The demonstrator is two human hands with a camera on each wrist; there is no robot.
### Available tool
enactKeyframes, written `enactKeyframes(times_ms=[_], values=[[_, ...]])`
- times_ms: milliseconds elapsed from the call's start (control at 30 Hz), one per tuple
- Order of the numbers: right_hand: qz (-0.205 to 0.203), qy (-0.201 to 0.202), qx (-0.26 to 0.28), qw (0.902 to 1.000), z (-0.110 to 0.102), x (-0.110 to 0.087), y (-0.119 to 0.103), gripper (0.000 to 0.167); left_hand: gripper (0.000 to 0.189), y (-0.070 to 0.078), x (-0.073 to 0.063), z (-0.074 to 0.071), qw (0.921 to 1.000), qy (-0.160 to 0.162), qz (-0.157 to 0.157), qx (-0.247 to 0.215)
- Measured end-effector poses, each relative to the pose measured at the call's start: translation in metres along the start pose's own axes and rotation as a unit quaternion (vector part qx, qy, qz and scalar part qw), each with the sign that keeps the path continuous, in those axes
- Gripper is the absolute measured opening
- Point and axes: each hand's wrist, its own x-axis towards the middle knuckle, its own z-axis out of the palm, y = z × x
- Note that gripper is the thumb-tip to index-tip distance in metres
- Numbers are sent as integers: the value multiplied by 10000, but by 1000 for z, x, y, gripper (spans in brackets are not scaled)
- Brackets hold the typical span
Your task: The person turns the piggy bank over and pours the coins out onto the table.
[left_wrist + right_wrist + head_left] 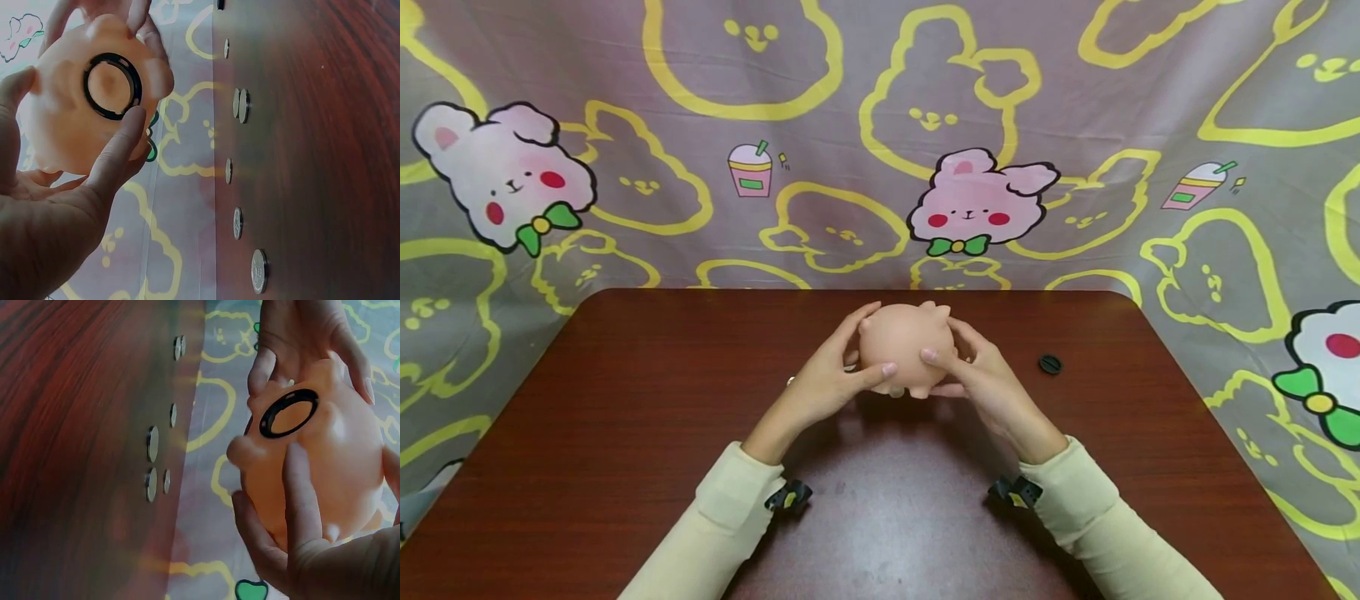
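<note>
A peach-coloured piggy bank (906,346) is held between both hands, raised over the table. The left hand (823,379) grips its left side, thumb across the near face. On the other side the right hand (996,383) holds it, fingers behind and beneath and thumb on the near face. Its underside shows in the wrist views, with a round hole edged by a black ring (112,86). One left fingertip lies right at that ring in the left wrist view. Several silver coins (259,271) lie on the table below, mostly hidden in the head view.
A black round plug (1050,364) lies on the brown table (647,433), right of the hands. More coins (152,444) are spread there in the right wrist view. Behind the table hangs a patterned cloth (820,142).
</note>
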Motion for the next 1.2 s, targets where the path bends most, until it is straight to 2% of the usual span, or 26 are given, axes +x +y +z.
enactKeyframes(times_ms=[67, 133, 200, 267, 333, 400, 500, 567, 633, 733, 800, 900, 933, 1000, 1033, 1067, 1167, 1200], values=[[-366, 76, -427, 9984, 2, -2, -1, 73, 90, 0, -1, -1, 9999, 23, 67, 155], [-777, 176, -914, 9926, 5, -4, -2, 80, 96, 0, -2, -2, 9998, 13, 115, 186], [-1310, 260, -1528, 9792, 7, -6, -2, 86, 102, -1, -3, -4, 9996, -10, 171, 210], [-1907, 298, -2067, 9592, 10, -8, -2, 92, 107, -1, -3, -4, 9995, -28, 222, 219], [-2560, 313, -2647, 9292, 11, -9, -1, 96, 111, -2, -3, -5, 9990, -38, 327, 298], [-3215, 362, -3164, 8917, 13, -10, 2, 100, 113, -3, -4, -5, 9984, -6, 376, 410], [-4054, 593, -3903, 8245, 13, -11, 5, 100, 114, -3, -4, -4, 9976, 45, 417, 557], [-4442, 708, -4178, 7894, 13, -12, 7, 97, 115, -3, -4, -4, 9975, 55, 408, 574], [-4698, 771, -4343, 7647, 14, -12, 7, 92, 115, -3, -3, -3, 9972, 64, 437, 598], [-4843, 831, -4485, 7466, 15, -12, 7, 87, 116, -3, -3, -3, 9969, 75, 488, 609], [-4861, 850, -4519, 7432, 15, -13, 7, 85, 116, -3, -4, -3, 9965, 91, 525, 648], [-4820, 843, -4500, 7470, 15, -13, 8, 85, 116, -2, -4, -3, 9963, 87, 529, 669], [-4802, 833, -4427, 7527, 14, -12, 8, 85, 116, -2, -4, -3, 9964, 93, 527, 658], [-4703, 800, -4177, 7733, 13, -11, 9, 89, 116, -2, -4, -3, 9966, 88, 523, 623], [-4606, 757, -3970, 7902, 13, -10, 10, 91, 115, -2, -4, -3, 9969, 83, 517, 590], [-4441, 701, -3707, 8127, 12, -9, 10, 93, 115, -2, -4, -3, 9971, 79, 524, 543], [-3606, 533, -2654, 8926, 9, -8, 11, 100, 114, -2, -2, -2, 9975, 54, 575, 403], [-3252, 506, -2302, 9158, 8, -8, 10, 100, 113, -1, -2, -2, 9978, 51, 572, 332]])
